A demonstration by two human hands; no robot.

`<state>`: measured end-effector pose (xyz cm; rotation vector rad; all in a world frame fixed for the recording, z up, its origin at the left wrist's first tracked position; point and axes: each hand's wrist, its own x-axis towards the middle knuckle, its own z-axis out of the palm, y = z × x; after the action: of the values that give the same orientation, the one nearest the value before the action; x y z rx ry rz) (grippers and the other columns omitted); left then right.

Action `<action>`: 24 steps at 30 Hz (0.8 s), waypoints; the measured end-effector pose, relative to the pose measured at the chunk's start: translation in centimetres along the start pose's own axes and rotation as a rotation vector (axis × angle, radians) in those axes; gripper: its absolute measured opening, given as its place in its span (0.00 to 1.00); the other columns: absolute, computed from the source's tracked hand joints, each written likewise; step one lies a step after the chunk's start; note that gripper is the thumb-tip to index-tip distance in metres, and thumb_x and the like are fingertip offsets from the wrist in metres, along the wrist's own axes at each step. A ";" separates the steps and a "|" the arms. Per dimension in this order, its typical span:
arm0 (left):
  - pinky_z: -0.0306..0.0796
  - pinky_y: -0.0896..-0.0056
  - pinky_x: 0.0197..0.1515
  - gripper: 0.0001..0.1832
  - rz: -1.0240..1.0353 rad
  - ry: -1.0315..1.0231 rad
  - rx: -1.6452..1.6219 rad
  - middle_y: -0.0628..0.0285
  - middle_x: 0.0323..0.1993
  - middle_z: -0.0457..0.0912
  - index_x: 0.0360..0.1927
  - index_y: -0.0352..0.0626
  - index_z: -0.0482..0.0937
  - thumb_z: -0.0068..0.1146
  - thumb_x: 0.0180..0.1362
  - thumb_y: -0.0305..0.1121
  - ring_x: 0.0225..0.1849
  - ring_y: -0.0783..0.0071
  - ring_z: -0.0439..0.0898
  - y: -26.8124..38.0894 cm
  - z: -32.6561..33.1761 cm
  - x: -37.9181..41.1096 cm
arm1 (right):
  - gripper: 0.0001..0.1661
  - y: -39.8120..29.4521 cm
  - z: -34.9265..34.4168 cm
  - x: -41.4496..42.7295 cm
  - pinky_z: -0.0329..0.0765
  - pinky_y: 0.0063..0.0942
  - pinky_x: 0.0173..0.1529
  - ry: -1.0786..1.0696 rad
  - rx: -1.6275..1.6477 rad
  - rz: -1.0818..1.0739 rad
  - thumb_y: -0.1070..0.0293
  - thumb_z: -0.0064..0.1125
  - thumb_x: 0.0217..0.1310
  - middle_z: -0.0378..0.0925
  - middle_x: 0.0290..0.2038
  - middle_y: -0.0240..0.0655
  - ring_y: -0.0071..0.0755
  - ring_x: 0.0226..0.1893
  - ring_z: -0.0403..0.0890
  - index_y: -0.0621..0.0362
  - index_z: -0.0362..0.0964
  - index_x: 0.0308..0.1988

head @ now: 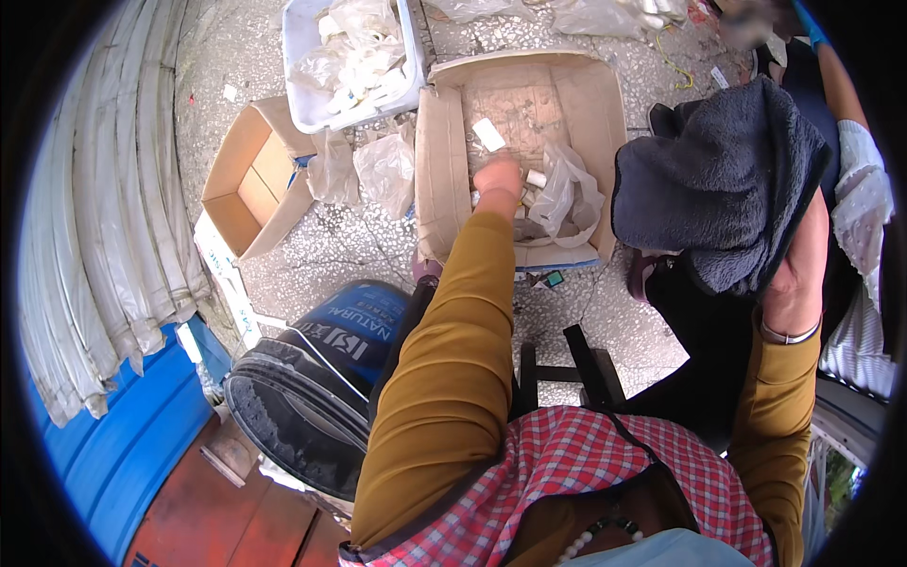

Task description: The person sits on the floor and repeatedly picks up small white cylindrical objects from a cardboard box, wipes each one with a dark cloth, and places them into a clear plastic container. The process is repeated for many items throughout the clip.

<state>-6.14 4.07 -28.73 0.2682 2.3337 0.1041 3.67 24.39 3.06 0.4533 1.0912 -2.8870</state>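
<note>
My left hand [499, 177] reaches into a large open cardboard box [441, 170], its fingers hidden beneath the back of the hand. Just beyond it lies a white rectangular piece [488, 135]. To its right are a small white cylinder [536, 178], a few small tan pieces and a crumpled clear plastic bag [567, 202]. A dark grey fleecy cloth [701, 184] hangs over my right hand [788, 280], covering the fingers; only its wrist side and a bracelet show.
A white plastic tub [294, 78] holds plastic bags and white pieces. Left are a smaller cardboard box [227, 166] and a black bucket [244, 404] on its side. Black stool legs [584, 368] stand near my lap. Another person [847, 99] sits close at the right.
</note>
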 end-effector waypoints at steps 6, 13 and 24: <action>0.72 0.63 0.37 0.21 0.029 -0.154 -1.278 0.58 0.39 0.74 0.44 0.41 0.69 0.54 0.45 0.36 0.42 0.69 0.75 -1.3 -4.6 -0.8 | 0.16 0.1 0.0 0.3 0.72 0.24 0.44 0.193 -0.183 -0.041 0.66 0.41 0.60 0.74 0.39 0.37 0.29 0.37 0.75 0.65 0.66 0.44; 0.72 0.69 0.40 0.22 0.771 -0.215 -1.615 0.61 0.39 0.74 0.45 0.40 0.70 0.53 0.42 0.17 0.42 0.71 0.74 5.4 -20.6 -12.6 | 0.16 0.6 -0.1 2.1 0.71 0.17 0.34 0.287 -0.420 -0.182 0.63 0.39 0.61 0.74 0.32 0.32 0.20 0.28 0.74 0.63 0.67 0.40; 0.69 0.76 0.36 0.23 0.654 0.753 -0.364 0.57 0.32 0.76 0.43 0.37 0.72 0.58 0.38 0.23 0.31 0.70 0.75 9.2 -20.6 -27.1 | 0.13 4.1 2.8 2.1 0.70 0.22 0.31 0.142 -0.632 -0.191 0.65 0.45 0.58 0.74 0.27 0.32 0.22 0.26 0.72 0.65 0.69 0.35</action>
<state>-0.84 7.10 5.99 0.9211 2.7755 1.1002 1.46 19.63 1.80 0.5383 2.0564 -2.4623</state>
